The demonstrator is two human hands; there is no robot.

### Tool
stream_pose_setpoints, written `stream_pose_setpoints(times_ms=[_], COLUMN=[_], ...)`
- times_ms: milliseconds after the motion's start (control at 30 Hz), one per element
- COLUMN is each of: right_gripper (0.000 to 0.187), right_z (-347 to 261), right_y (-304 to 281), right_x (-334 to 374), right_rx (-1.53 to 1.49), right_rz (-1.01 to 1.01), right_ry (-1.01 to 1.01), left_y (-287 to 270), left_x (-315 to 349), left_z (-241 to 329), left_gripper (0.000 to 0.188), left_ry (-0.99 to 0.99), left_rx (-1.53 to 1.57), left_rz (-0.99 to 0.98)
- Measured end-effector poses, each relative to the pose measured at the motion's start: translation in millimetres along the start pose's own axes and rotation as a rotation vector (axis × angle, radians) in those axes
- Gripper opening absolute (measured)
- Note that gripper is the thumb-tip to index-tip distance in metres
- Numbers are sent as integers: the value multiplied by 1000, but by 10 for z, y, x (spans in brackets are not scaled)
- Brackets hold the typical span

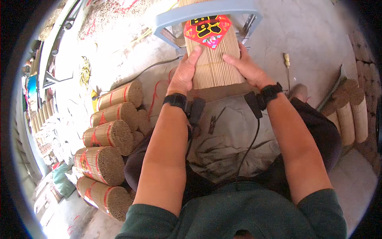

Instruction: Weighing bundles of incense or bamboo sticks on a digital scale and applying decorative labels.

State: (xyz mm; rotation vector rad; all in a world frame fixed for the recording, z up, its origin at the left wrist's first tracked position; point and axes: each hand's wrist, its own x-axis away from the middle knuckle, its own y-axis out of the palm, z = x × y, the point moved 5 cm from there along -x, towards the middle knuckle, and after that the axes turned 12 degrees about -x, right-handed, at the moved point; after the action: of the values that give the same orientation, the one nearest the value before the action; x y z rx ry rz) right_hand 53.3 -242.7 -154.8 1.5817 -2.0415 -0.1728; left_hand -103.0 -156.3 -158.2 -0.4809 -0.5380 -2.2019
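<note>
A bundle of thin tan sticks [215, 69] lies in front of me, its near end facing my lap. A red diamond-shaped paper [209, 34] with black and yellow figures rests on its top. My left hand [184, 73] is closed on the bundle's left side, thumb on top. On the right side my right hand [250, 68] grips it the same way; the fingers underneath are partly hidden. Just beyond my hands, a light blue-grey frame [207, 10] arches over the bundle and hides part of the paper.
Several tied round stick bundles [109, 165] are stacked at my left. More upright bundles [352, 113] stand at the right. A screwdriver-like tool with a pale handle [287, 59] lies on the floor. A dark cable [145, 68] and red string [155, 93] trail at the left.
</note>
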Motion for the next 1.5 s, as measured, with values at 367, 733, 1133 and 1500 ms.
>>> stream_pose_setpoints(times_ms=[367, 733, 1133, 1500], right_gripper=[91, 57, 75, 72], right_z=[-137, -353, -725, -1608], right_y=[88, 505, 684, 739], right_x=[-30, 1080, 2722, 2816], right_rx=[-79, -215, 171, -587], right_rz=[40, -38, 41, -252], right_ry=[10, 10, -258, -183], left_y=[62, 415, 1043, 1320], left_x=[73, 1222, 2721, 3001], left_z=[80, 43, 268, 1092], left_gripper=[78, 57, 49, 59], left_ry=[-19, -106, 111, 313], left_rx=[43, 186, 59, -374], left_rz=[22, -23, -115, -189])
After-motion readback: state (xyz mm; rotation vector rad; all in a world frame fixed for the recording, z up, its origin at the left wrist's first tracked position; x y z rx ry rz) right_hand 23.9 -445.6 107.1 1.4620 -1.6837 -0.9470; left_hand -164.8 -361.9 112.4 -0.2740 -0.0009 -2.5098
